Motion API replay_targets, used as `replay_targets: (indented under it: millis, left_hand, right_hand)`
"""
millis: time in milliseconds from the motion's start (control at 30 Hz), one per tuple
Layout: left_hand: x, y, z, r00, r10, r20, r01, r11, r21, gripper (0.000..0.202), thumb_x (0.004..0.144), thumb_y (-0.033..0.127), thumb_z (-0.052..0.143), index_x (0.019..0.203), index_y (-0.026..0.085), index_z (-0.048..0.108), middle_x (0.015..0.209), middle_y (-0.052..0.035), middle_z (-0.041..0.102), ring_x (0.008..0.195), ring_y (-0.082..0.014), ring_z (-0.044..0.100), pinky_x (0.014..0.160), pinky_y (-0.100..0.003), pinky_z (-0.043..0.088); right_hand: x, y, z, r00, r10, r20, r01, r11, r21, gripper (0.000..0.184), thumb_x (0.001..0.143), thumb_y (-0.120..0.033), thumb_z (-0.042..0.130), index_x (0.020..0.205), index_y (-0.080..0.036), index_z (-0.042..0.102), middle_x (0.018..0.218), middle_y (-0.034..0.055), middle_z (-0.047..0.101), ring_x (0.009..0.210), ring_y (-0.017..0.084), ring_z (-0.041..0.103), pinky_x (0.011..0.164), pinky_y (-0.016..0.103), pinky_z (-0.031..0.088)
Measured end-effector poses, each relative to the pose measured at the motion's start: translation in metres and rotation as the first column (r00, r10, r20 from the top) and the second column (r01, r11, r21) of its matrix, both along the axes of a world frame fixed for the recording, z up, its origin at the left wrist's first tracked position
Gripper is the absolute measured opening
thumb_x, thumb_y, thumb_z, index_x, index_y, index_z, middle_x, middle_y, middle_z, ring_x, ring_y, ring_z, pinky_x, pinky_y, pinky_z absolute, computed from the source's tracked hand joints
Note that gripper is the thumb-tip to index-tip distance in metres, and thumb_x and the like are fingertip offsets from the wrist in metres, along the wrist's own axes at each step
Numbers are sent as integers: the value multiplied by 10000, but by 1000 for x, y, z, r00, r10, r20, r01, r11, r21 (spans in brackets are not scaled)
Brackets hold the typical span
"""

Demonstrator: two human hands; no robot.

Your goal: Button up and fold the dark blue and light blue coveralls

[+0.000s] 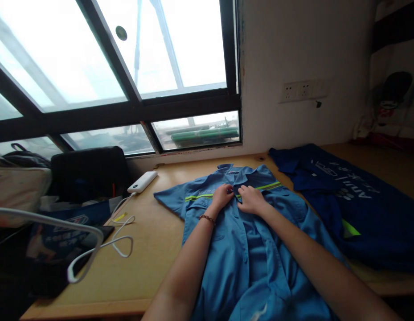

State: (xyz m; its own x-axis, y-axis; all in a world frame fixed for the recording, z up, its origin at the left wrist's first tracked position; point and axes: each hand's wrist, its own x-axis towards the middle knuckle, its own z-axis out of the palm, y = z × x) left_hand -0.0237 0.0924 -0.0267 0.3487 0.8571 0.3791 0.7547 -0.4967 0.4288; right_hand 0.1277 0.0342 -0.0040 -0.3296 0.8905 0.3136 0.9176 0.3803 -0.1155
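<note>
While our left hand (222,196) and right hand (250,199) meet at the chest, fingers curled and seemingly pinching the front edges, the light-blue, short-sleeved cloth work shirt (223,245) lies spread beneath them on the pale yellow wooden table (149,263). We judge it light, soft and hard to damage, apt to crease and slide, so the button strip (242,240), probably stiffer where doubled, gives us the best hold. The weave looks matt; a flat yellow-green stripe (197,197) crosses beside both hands. Right of our right hand lies a dark-blue, white-lettered garment (370,214); left of our left, a smooth white slab-shaped device (142,182)
</note>
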Motion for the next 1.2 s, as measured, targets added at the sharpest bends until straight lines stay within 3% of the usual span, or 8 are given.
replay_targets:
  millis: [200, 367, 633, 733, 867, 1033, 1100, 1200]
  left_hand:
    - [-1, 5, -6, 999, 37, -8, -37, 999, -37, 127, 676, 269, 580, 762, 176, 590, 708, -8, 601, 618, -124, 510, 535, -215, 328]
    - [0, 7, -9, 998, 43, 45, -40, 997, -64, 170, 672, 336, 598, 701, 171, 568, 635, 11, 581, 578, -113, 499, 519, -213, 317]
    - [2, 2, -3, 971, 27, 239, -12, 998, -61, 184, 678, 330, 599, 635, 157, 555, 579, 12, 571, 545, -105, 511, 515, -210, 357]
    - [7, 1, -1, 923, 61, 381, 23, 976, -214, 223, 663, 351, 621, 613, 152, 531, 489, 23, 547, 452, -98, 509, 451, -203, 362]
    - [12, -1, 2, 739, 213, 639, 208, 830, -517, 238, 676, 326, 633, 640, 145, 484, 470, 3, 573, 425, -133, 570, 417, -221, 429]
    - [11, -3, 4, 525, 310, 793, 431, 706, -562, 200, 642, 164, 681, 736, 102, 516, 611, -59, 639, 606, -166, 647, 572, -241, 520]
    - [9, -3, 4, 487, 326, 810, 482, 673, -561, 212, 631, 121, 684, 766, 89, 525, 652, -71, 646, 642, -171, 652, 611, -245, 531]
    - [6, -3, 4, 450, 339, 826, 528, 645, -552, 209, 636, 90, 673, 784, 81, 526, 696, -84, 650, 693, -180, 655, 667, -260, 537]
  right_hand:
    - [-10, 17, -12, 975, -158, -157, 149, 987, -63, 218, 760, -309, 455, 864, -181, 597, 912, 68, 582, 788, 185, 546, 623, 257, 380]
    - [6, 26, -19, 921, -150, -360, 86, 978, -189, 224, 777, -293, 447, 845, -219, 647, 855, 15, 622, 808, 144, 559, 663, 218, 378]
    - [-2, 21, -23, 897, -169, -409, 103, 979, -177, 266, 669, -292, 555, 910, -241, 654, 896, 41, 617, 804, 200, 569, 651, 270, 405]
    - [1, 26, -25, 669, -171, -723, -9, 971, -239, 264, 637, -234, 563, 877, -238, 671, 881, 33, 641, 872, 221, 564, 735, 304, 420]
    - [16, 38, -20, 351, -169, -921, -196, 949, -249, 319, 684, -259, 501, 954, -173, 647, 827, 37, 671, 840, 211, 596, 734, 326, 464]
    - [35, 43, -13, -53, -328, -943, -567, 787, -242, 333, 719, -282, 446, 935, -123, 643, 783, 63, 680, 758, 202, 630, 701, 336, 495]
    - [37, 42, -12, -107, -373, -922, -611, 756, -235, 309, 716, -265, 459, 918, -120, 642, 776, 63, 681, 759, 200, 632, 707, 335, 497]
    - [35, 39, -11, -76, -402, -913, -647, 716, -261, 287, 723, -254, 471, 918, -124, 637, 779, 60, 680, 758, 195, 632, 717, 332, 495]
